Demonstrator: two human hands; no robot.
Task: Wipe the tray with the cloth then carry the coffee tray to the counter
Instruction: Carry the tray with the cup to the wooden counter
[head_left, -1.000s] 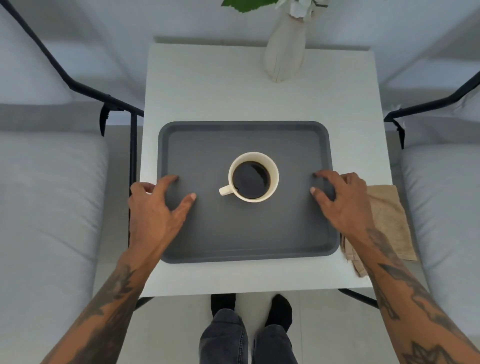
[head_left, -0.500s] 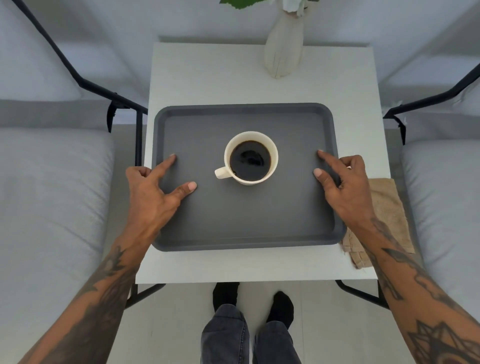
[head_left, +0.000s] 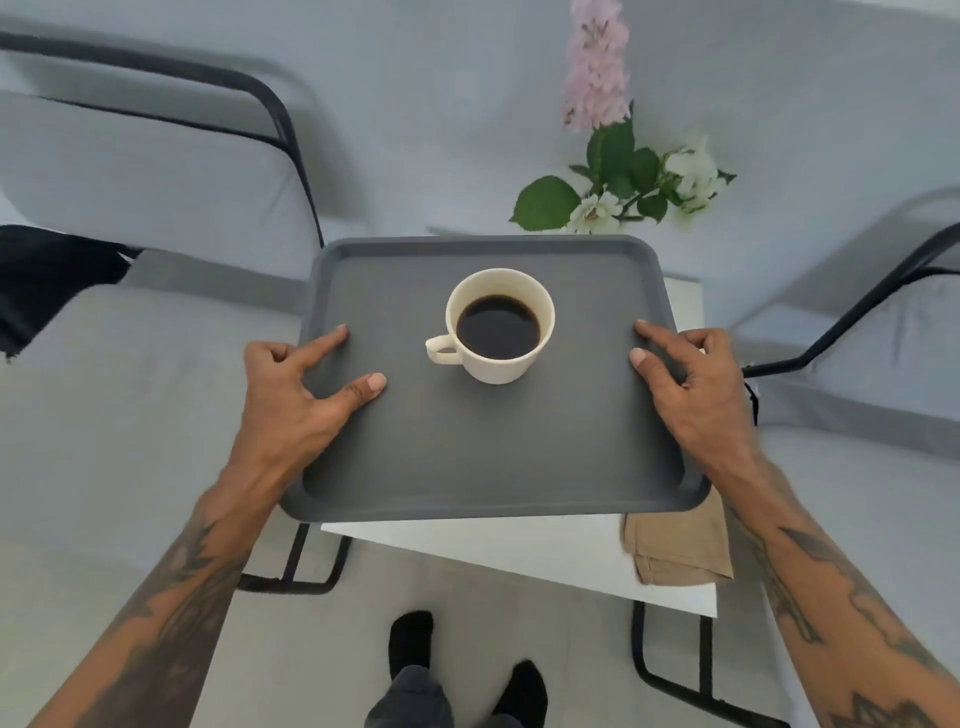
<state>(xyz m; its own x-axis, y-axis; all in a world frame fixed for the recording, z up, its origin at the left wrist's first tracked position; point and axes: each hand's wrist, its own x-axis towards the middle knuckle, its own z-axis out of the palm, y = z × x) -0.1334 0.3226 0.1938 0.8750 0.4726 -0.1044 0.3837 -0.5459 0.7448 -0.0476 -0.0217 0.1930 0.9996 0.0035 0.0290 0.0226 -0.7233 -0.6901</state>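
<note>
Grey upholstery fills most of the view: a pale grey cushioned seat with a black metal frame (head_left: 130, 395) is seen on the left, and a matching grey seat (head_left: 857, 364) is seen on the right. Between them a white square table (head_left: 519, 551) is partly covered from above by a dark grey rectangular plastic tray with a raised rim (head_left: 493, 457). The tray is seen in front of the table's near and left edges, and it overhangs the left seat; it is gripped at both short sides and appears to be held above the table surface.

The left hand (head_left: 291, 400) is clamped on the tray's left rim, with the thumb and forefinger laid on the inner surface and the remaining fingers curled at the edge. The right hand (head_left: 696, 384) is clamped on the right rim in the same way. Both forearms are marked with dark tattoos.

A bunch of pink and white flowers with green leaves (head_left: 618, 176) is seen beyond the tray's far edge; its vase is hidden. A folded beige cloth (head_left: 675, 551) is left on the table's near right corner, just under the tray's near right corner and beside the right forearm.

A cream ceramic cup filled with black coffee (head_left: 498, 325) is stood upright near the tray's middle, slightly towards the far side, with its handle turned to the left. Two feet in black socks (head_left: 415, 644) are seen on the floor below.
</note>
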